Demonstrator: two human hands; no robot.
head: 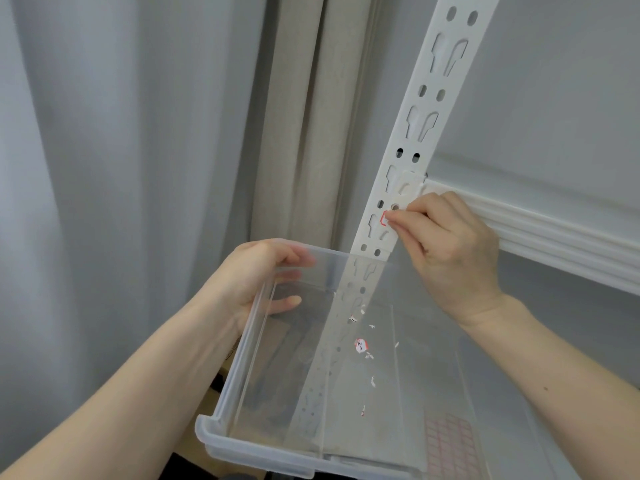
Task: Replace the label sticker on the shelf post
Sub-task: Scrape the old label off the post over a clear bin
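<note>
The right hand (446,244) is up against the white slotted shelf post (415,133), thumb and forefinger pinched on the red-edged label sticker (384,218), which sits on the post face at that hand's fingertips, just under a pair of round holes. Only the sticker's left edge shows (the fingers cover the rest, so how much of it is lifted cannot be told).

Below and to the left of that hand, the left hand (266,271) grips the far left corner of a clear plastic bin (221,434), thumb over the rim and fingers curled round the wall, holding it under the sticker with the post seen through its side. Inside the bin, beneath the right hand, lie torn paper scraps (361,346), white with bits of red and a pen mark on the largest. Near the right forearm, through the bin's floor, a sheet of red-outlined blank labels (450,441) shows faintly.

To the right of the right hand runs the white ribbed shelf edge (554,244); behind the left arm hang grey curtains (104,133).
</note>
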